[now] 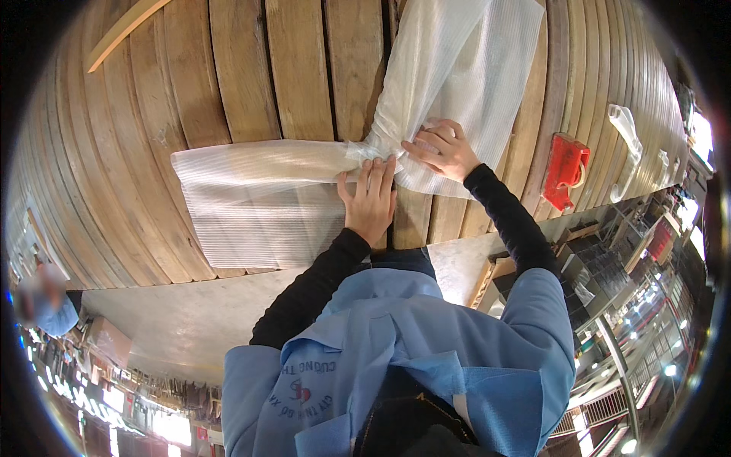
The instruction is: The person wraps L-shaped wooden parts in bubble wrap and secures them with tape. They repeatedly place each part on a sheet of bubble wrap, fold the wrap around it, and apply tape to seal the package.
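Observation:
A translucent white sheet of packing foam point(259, 179) lies bent on the wooden slats. One part stretches left, the other point(495, 84) runs toward the far edge, and the two meet in a bunched, creased fold. My left hand point(369, 198) rests flat on the near side of that fold with its fingers stretched out. Just right of it, my right hand point(445, 151) presses on the foam, fingers apart and slightly bent. Whether anything lies under the foam is hidden. To the right sits a red tape dispenser point(566, 171), apart from both hands.
The slatted wooden table point(297, 68) curves across the view. A thin wooden strip point(126, 32) lies at the far left, and a crumpled clear plastic piece point(628, 141) at the right. Another person point(57, 308) stands at the far left. Dark crates point(598, 270) stand off the table, lower right.

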Available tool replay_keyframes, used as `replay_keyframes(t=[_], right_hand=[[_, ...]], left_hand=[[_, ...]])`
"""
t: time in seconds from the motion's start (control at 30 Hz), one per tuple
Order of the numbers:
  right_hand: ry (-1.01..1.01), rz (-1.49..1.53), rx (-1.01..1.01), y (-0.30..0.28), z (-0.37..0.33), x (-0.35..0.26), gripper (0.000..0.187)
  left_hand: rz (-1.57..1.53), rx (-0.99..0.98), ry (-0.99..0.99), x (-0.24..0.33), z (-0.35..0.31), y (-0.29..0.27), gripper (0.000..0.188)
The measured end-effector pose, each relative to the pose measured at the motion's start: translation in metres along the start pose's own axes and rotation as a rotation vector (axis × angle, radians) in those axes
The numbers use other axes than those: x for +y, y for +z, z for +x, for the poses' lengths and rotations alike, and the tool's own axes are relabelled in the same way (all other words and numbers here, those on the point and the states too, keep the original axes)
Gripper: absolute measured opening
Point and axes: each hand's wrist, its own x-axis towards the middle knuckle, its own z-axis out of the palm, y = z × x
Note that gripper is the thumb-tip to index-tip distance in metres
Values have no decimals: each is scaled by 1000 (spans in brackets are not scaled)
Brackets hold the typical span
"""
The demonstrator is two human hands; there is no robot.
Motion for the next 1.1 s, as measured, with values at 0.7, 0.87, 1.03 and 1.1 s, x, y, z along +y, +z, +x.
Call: replay_keyframes(t=[0.7, 0.87, 1.03, 1.1], right_hand=[[-306, 71, -88, -24, 87, 7, 15], [-189, -222, 198, -11, 349, 64, 46], [127, -187, 175, 63, 532, 109, 71], [165, -160, 3, 45, 547, 90, 69]], left_hand=[[-234, 133, 16, -30, 10, 27, 44], [-204, -26, -41, -22, 12, 10, 49], [-227, 131, -13, -25, 10, 20, 54], [-182, 89, -23, -26, 7, 19, 55]])
